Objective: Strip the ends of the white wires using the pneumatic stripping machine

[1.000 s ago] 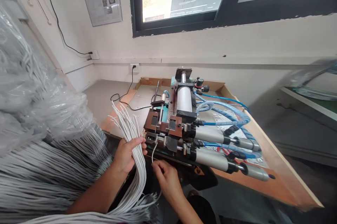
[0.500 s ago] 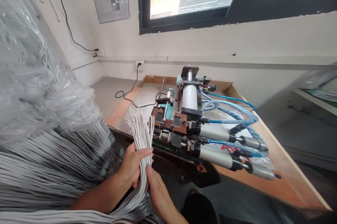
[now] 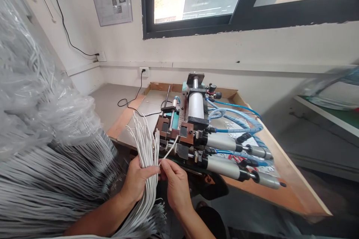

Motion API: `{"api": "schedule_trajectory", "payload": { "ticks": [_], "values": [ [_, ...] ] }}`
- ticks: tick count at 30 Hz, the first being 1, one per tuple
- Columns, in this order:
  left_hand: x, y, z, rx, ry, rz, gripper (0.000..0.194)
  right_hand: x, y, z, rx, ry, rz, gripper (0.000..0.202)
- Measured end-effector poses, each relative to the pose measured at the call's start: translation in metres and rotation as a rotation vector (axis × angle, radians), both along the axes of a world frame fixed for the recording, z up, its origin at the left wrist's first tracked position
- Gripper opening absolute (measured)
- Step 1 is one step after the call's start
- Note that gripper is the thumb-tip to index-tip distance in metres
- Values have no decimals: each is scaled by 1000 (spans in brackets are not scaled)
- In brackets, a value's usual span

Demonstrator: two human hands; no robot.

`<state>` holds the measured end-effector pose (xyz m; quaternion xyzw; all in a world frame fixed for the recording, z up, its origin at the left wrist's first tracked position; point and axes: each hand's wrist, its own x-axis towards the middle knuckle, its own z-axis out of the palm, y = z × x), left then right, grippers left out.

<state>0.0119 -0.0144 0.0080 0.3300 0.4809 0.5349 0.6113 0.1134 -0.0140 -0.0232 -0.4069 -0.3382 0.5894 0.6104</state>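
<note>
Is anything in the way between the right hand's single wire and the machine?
Nothing visible: the single wire slants from the right hand toward the machine; the left hand holds the wire bundle off to the left.

Dark-framed window [image 3: 187,29] in white wall [image 3: 196,52]

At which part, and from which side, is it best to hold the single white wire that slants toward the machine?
Probably pinch the single white wire low on its slanting stretch, from below and right, where the right hand is: it is thin, its upper end is at the machine, and the wire bundle in the left hand crowds its left side.
</note>
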Motion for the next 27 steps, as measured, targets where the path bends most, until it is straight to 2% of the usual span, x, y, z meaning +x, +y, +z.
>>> {"api": "schedule_trajectory", "payload": {
  "ticks": [5,11,27],
  "values": [
    [-2,4,-1,32,-21,54,19,0,4,-1,-89,123,-46,18],
    [-5,5,2,11,-27,59,19,1,10,1,-179,260,-56,20],
    [-5,6,7,-26,-6,42,25,3,16,7,-300,408,-20,24]
  ]
}}
